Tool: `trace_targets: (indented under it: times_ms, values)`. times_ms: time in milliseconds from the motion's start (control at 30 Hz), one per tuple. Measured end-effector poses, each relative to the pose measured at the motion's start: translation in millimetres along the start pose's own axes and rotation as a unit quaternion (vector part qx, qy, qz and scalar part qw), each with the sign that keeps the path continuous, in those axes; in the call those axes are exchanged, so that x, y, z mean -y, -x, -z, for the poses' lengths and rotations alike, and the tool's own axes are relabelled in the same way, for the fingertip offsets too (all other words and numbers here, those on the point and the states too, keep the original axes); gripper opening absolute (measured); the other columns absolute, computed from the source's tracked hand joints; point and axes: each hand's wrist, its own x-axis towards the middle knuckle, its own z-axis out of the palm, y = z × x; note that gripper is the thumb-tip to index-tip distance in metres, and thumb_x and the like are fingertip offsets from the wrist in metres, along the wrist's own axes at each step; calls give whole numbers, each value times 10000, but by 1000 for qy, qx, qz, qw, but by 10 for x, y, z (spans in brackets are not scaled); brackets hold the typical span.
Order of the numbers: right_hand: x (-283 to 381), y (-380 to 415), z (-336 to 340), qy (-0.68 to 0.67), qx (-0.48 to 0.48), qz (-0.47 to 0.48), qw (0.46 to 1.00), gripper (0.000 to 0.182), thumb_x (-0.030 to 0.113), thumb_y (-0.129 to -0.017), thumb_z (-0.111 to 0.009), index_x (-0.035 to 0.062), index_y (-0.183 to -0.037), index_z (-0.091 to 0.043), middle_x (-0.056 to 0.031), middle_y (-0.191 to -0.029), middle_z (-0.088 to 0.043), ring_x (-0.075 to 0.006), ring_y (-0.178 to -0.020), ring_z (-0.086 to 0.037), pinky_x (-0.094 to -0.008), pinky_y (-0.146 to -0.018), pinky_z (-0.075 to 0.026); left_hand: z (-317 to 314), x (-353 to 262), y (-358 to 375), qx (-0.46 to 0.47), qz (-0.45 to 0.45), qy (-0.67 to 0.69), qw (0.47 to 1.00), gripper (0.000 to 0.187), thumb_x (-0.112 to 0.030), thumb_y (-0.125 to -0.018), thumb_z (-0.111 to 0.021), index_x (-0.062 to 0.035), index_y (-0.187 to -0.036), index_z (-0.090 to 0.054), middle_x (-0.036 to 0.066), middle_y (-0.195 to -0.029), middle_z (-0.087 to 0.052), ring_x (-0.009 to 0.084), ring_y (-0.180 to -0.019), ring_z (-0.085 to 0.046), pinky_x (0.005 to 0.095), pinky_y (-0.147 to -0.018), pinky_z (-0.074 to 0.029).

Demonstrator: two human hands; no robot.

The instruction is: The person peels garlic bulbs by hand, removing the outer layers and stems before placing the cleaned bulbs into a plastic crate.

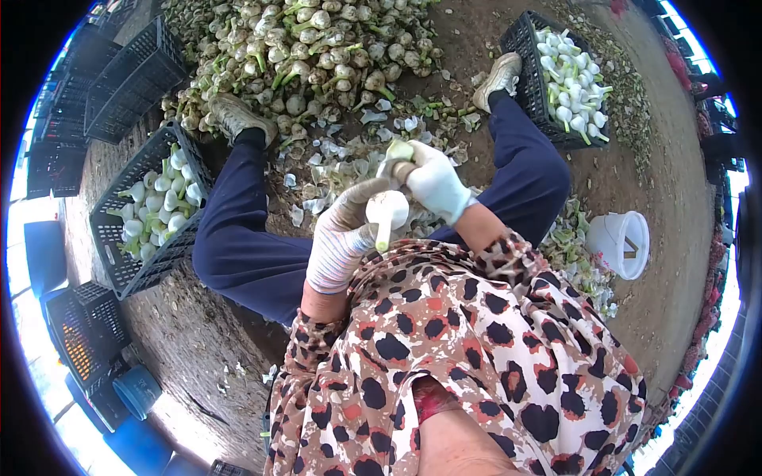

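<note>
My left hand (pixel 343 232), in a dirty white knit glove, is closed around a peeled white garlic bulb (pixel 387 208) whose short stem points toward my body. Just beyond it, my gloved right hand (pixel 435 181) is closed, its fingers close to those of the left. A pale green piece of garlic peel (pixel 399 150) sticks out at the right fingertips. Part of the grip is hidden by the fingers. On the ground ahead lies a large heap of unpeeled garlic bulbs (pixel 317 55), with loose peelings (pixel 341 170) scattered between my legs.
Black crates of peeled garlic stand on both sides: the left crate (pixel 119 258) and the right crate (pixel 530 75). A white bucket (pixel 609 246) is at the right, beside more peelings (pixel 578 258). Stacked dark crates (pixel 131 87) and a blue bucket (pixel 136 390) are at far left.
</note>
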Motion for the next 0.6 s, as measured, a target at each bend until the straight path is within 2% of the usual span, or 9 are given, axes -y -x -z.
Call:
trace_targets:
  times_ms: [33,167,200,233,267,367,500,567,600]
  values:
    - [-35,-8,67,269,-7,36,963,273,29,-905,-557,-17,-1173,-579,-99,-1033,-669,-154,-874,-644,-278,-808,-531,-58,-28,-12,1,-1,0,1000,782,-240,-722,-883,51,-1343,-509,152,-1160,-651,239,-967,-687,359,-799,-601]
    - [-299,67,104,396,-104,228,883,470,73,-895,-605,-21,-1345,-507,-114,-1195,-629,-152,-982,-631,-284,-904,-510,-30,-46,-43,-22,-36,-24,999,703,-219,-749,-864,18,-1327,-541,151,-1239,-620,240,-1007,-674,356,-848,-585]
    - [-147,179,126,14,31,113,993,533,85,-901,-610,-24,-1399,-454,-112,-1250,-599,-157,-1042,-613,-292,-945,-491,-15,-19,-43,-40,-66,-59,995,700,-220,-759,-857,16,-1334,-536,139,-1230,-621,230,-1032,-661,347,-880,-567]
    - [18,272,131,-370,156,-22,915,600,97,-906,-614,-28,-1453,-400,-109,-1306,-569,-162,-1102,-594,-299,-985,-472,6,15,-61,-54,-96,-94,989,697,-221,-768,-850,14,-1341,-531,126,-1221,-621,221,-1057,-649,338,-912,-549]
    - [113,310,114,-357,187,-26,915,565,96,-922,-609,-33,-1435,-413,-95,-1309,-563,-170,-1151,-570,-312,-1004,-460,103,63,-131,-41,-155,-227,961,649,-227,-794,-829,10,-1330,-549,94,-1209,-627,204,-1076,-631,321,-948,-516]
    - [311,373,-40,-279,99,-18,955,493,-11,-898,-568,-36,-1378,-458,-93,-1267,-573,-156,-1161,-556,-297,-1008,-453,-24,-52,-162,-93,-173,-545,815,451,-123,-815,-770,-13,-1233,-642,128,-1179,-634,214,-987,-659,317,-850,-527]
    - [320,369,-41,-128,42,18,991,476,-39,-836,-590,-31,-1307,-520,-132,-1209,-612,-218,-1139,-594,-323,-999,-468,-76,-147,-104,-120,-142,-562,806,350,-107,-825,-738,-12,-1156,-677,159,-1066,-679,255,-889,-687,330,-789,-541]
    - [400,346,35,213,34,214,953,441,-77,-824,-589,-33,-1262,-568,-147,-1200,-614,-240,-1082,-628,-316,-910,-519,-21,-116,-127,-82,-109,-574,807,272,-68,-861,-693,4,-1123,-696,132,-965,-712,205,-900,-676,306,-827,-519]
    - [424,333,4,237,20,238,942,418,-63,-784,-608,-32,-1201,-605,-190,-1154,-626,-311,-1050,-642,-347,-872,-534,6,-88,-139,-77,-120,-587,797,249,-81,-867,-688,4,-1100,-700,114,-927,-720,197,-852,-680,310,-787,-524]
